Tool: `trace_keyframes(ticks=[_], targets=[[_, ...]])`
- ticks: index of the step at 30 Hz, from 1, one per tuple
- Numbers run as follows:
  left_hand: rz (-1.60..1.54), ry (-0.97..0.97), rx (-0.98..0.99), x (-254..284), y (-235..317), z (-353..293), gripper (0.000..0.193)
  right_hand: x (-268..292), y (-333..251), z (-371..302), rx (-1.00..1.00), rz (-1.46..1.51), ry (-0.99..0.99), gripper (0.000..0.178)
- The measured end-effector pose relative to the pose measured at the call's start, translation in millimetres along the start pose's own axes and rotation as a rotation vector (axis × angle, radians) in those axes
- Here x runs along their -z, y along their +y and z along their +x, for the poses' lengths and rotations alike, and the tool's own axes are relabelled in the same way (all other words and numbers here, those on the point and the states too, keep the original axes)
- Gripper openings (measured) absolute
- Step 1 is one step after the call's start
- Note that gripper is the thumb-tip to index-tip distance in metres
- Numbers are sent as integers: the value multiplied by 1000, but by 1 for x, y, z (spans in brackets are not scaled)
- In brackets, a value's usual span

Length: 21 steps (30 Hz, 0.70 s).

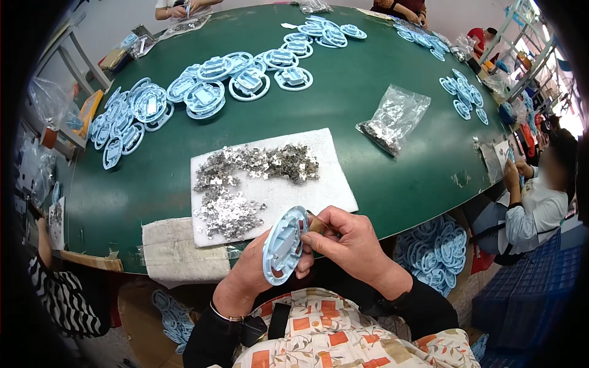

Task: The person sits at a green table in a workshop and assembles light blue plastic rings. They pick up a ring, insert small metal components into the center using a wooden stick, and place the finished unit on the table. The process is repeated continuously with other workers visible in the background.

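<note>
My left hand grips a light blue oval plastic part by its rim and underside, tilted up on edge in front of me. Its moulded inner side faces partly toward my right hand, whose thumb and forefinger are pinched together at the part's right edge. Whatever lies between those fingertips is too small to make out. Just beyond my hands, small silvery metal clips lie in loose heaps on a white foam board.
Many similar blue parts spread across the green table. A clear plastic bag of metal pieces lies to the right. Boxes of blue parts stand below the table edge. A folded cloth sits left. Other people work around the table.
</note>
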<state>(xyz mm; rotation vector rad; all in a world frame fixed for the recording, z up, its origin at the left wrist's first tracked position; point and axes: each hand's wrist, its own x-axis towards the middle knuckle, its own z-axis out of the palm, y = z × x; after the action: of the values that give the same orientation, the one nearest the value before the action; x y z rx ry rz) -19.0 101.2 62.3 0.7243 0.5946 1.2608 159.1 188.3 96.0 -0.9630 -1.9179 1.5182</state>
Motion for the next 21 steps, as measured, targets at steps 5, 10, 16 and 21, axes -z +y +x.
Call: trace_keyframes(ticks=[5, 10, 16, 21], targets=[[-324, 105, 100, -8, -1, 0, 43, 5, 7, 6, -30, 3, 4, 16], [-294, -17, 46, 12, -14, 0, 43, 7, 0, 5, -84, 82, -50, 20], [-129, 92, 93, -5, -6, 0, 40, 9, 7, 8, -95, -40, -44, 21], [-605, -110, 110, 10, -17, 5, 59, 17, 10, 12, -89, 261, -98, 17]])
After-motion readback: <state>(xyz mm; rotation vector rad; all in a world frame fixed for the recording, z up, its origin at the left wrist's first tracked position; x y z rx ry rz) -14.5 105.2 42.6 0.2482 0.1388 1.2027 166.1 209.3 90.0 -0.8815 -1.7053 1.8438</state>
